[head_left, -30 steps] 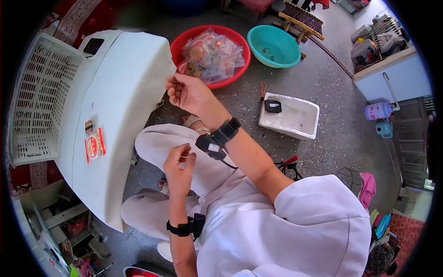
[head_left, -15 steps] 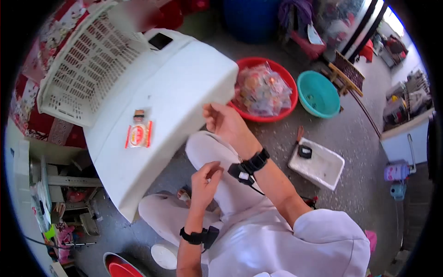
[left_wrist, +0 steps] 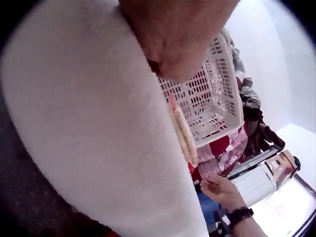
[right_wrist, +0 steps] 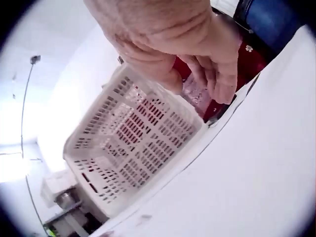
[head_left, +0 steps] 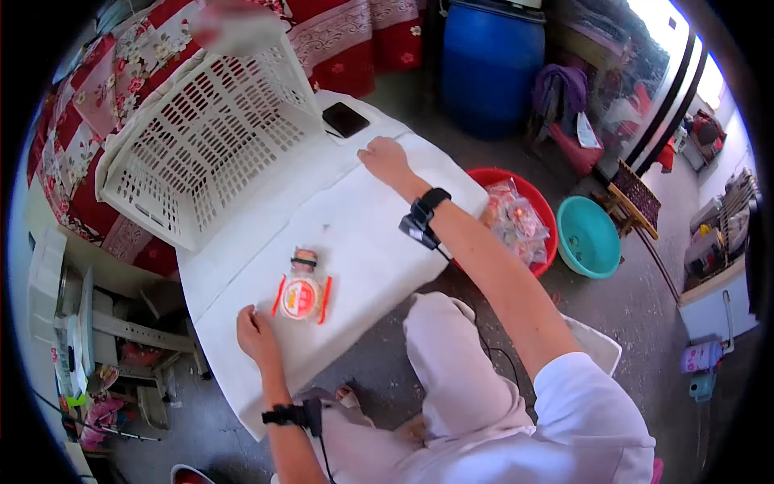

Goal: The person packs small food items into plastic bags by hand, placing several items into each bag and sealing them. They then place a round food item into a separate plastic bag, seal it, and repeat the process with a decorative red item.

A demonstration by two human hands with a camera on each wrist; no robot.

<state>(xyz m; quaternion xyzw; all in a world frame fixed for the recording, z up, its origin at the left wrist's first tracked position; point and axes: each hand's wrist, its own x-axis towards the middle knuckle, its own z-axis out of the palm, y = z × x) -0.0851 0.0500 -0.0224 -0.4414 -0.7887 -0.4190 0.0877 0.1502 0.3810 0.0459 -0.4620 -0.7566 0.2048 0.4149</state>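
On the white-covered table (head_left: 379, 242) lies a clear packet (head_left: 301, 299) with red side edges and a round red-and-white label. A smaller brownish packet (head_left: 304, 260) with a dark band lies just behind it. My left hand (head_left: 259, 337) is over the near left table edge, beside the labelled packet, its fingers loosely bent. Across the table, my right hand (head_left: 391, 164) reaches toward the back, near the dark phone (head_left: 345, 119). Its fingers (right_wrist: 224, 81) hang loosely bent in the right wrist view, with nothing visible in them.
A white slatted basket (head_left: 258, 97) lies tipped on its side along the table's back left. Beyond the right edge, on the floor, are a red basin (head_left: 546, 216) of packets, a teal basin (head_left: 571, 256) and a white box (head_left: 601, 343). A blue barrel (head_left: 492, 68) stands behind.
The head view has swung left and up toward the table. Both hands have moved from above the lap to over the table, the right one farther out. The packets keep their places.
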